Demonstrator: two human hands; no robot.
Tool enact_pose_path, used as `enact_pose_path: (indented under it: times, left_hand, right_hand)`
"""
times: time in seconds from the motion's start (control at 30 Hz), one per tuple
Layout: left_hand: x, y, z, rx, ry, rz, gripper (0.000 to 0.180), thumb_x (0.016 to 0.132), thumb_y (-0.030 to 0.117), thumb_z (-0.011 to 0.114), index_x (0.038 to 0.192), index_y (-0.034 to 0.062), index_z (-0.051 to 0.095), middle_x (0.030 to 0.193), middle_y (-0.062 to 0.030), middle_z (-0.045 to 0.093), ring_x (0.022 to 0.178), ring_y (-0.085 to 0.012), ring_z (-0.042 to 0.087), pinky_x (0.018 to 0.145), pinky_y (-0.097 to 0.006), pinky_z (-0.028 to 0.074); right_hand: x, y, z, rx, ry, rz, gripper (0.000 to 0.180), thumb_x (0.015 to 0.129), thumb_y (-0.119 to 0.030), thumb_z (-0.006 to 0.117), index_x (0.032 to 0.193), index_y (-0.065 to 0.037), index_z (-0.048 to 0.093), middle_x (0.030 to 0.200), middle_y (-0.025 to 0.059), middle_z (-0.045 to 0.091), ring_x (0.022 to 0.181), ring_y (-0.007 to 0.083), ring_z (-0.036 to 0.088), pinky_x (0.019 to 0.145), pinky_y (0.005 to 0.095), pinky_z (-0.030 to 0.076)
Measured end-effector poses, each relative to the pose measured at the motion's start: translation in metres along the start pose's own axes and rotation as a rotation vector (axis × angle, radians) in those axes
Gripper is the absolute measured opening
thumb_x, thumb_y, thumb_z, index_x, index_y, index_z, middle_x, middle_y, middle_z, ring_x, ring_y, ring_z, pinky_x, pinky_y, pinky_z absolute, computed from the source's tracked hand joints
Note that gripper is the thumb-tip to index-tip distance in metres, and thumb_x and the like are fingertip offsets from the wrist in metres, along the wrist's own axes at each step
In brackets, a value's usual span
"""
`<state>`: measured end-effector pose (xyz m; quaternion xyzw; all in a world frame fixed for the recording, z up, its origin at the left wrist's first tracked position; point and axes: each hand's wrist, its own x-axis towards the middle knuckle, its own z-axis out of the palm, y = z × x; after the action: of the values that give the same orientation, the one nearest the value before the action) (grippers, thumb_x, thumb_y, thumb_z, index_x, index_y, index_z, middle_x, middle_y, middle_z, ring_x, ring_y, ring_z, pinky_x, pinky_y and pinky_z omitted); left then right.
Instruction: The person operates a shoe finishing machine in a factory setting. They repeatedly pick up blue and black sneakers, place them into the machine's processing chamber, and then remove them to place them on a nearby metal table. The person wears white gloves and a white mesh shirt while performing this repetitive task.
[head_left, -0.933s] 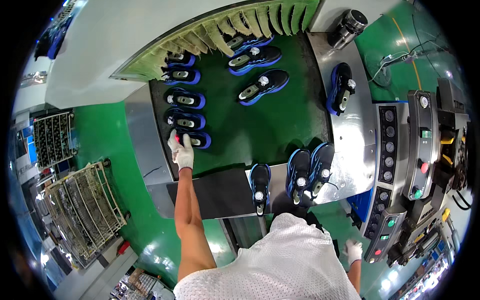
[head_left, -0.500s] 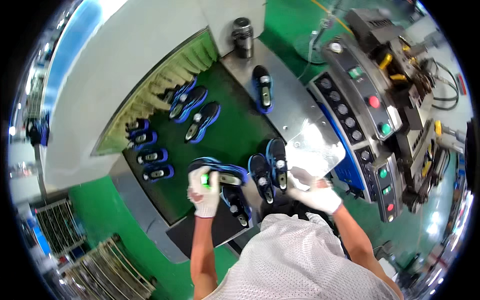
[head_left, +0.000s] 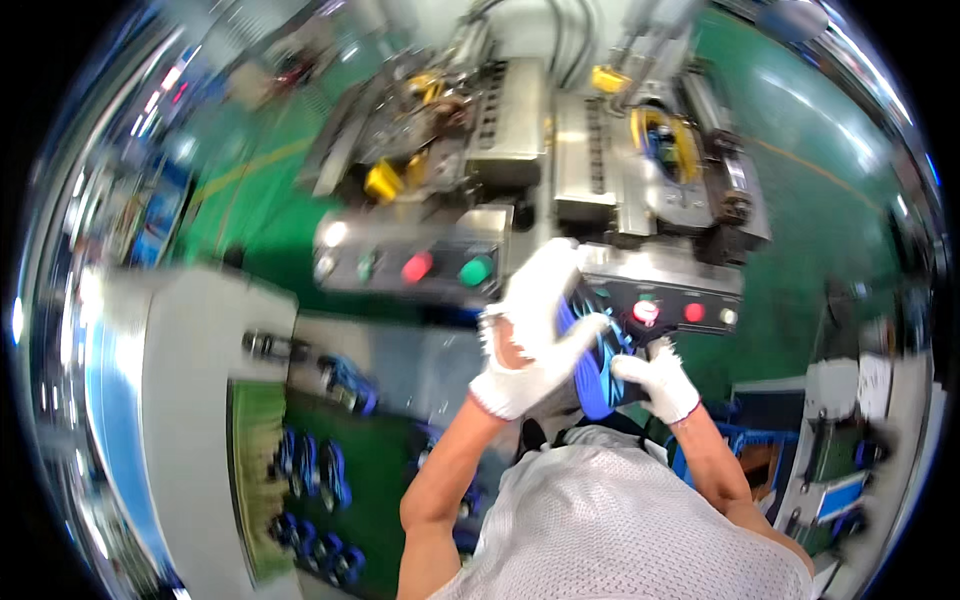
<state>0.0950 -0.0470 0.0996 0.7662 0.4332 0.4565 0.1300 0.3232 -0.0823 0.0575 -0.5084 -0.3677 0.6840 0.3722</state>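
A black and blue sports shoe (head_left: 596,378) is held between my two hands in front of the machine's control panel, tilted with its blue sole edge toward my left side. My left hand (head_left: 535,335), in a white knit glove, has its fingers around the upper end of the shoe and its thumb across the side. My right hand (head_left: 662,383), also gloved, grips the lower right side of the shoe. The inside of the shoe is hidden from view.
Ahead stands a metal machine (head_left: 510,130) with yellow parts and a control panel (head_left: 370,262) bearing red and green buttons. Left is a green conveyor belt (head_left: 385,450) with several shoes (head_left: 332,475). A steel bottle (head_left: 268,346) and another shoe (head_left: 348,388) are beside it.
My view has turned right, from the conveyor to the machine. The shoe in my left hand has come along, and my right hand has closed on it too.
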Motion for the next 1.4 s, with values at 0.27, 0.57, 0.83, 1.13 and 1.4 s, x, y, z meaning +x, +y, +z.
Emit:
enact_pose_path:
  times: [0.27,0.57,0.83,1.13,1.4]
  left_hand:
    - [0.173,-0.089,0.218,-0.186,-0.122,-0.354,0.075,0.095,0.018,0.073,0.156,0.0001,0.032,0.153,-0.0239,0.045,0.138,-0.0338,0.052,0.114,-0.043,0.045]
    - [0.29,-0.186,0.413,0.373,-0.251,-0.563,0.086,0.083,0.044,0.072,0.143,-0.009,0.04,0.139,-0.035,0.052,0.128,-0.0474,0.056,0.109,-0.049,0.046]
    - [0.326,-0.182,0.333,-0.599,-0.206,-1.02,0.037,0.079,0.016,0.081,0.106,-0.007,0.072,0.097,-0.0123,0.075,0.079,-0.0197,0.071,0.075,-0.034,0.058]
    - [0.135,-0.092,0.134,-0.684,-0.123,-0.718,0.062,0.087,0.004,0.076,0.144,0.0007,0.051,0.134,-0.0098,0.061,0.117,-0.0177,0.059,0.103,-0.034,0.048]
    - [-0.099,-0.03,0.03,-0.012,-0.054,-1.312,0.072,0.08,0.025,0.084,0.14,-0.0012,0.055,0.131,-0.0144,0.065,0.119,-0.0263,0.061,0.106,-0.039,0.046]
  right_hand:
    - [-0.013,0.028,-0.148,0.597,0.318,-0.208,0.021,0.09,-0.009,0.069,0.104,0.006,0.065,0.101,0.009,0.072,0.084,0.0189,0.072,0.075,0.0353,0.061]
    - [-0.06,0.027,-0.185,0.504,0.691,-0.205,0.08,0.075,-0.02,0.078,0.146,-0.002,0.049,0.14,0.0138,0.058,0.125,0.0258,0.057,0.111,0.0408,0.043]
    - [-0.02,0.005,-0.206,-0.209,0.783,-0.245,0.052,0.065,-0.017,0.086,0.113,-0.009,0.068,0.108,0.0167,0.057,0.099,0.0354,0.057,0.089,0.046,0.049]
    - [0.215,-0.18,-0.205,0.064,0.313,-0.241,0.059,0.088,-0.021,0.079,0.135,0.005,0.054,0.116,0.013,0.067,0.101,0.0145,0.065,0.086,0.0303,0.056]
    - [0.51,-0.099,-0.282,-1.41,0.65,-0.331,0.05,0.085,-0.047,0.061,0.108,-0.004,0.074,0.117,0.0217,0.072,0.108,0.038,0.069,0.093,0.0497,0.053]
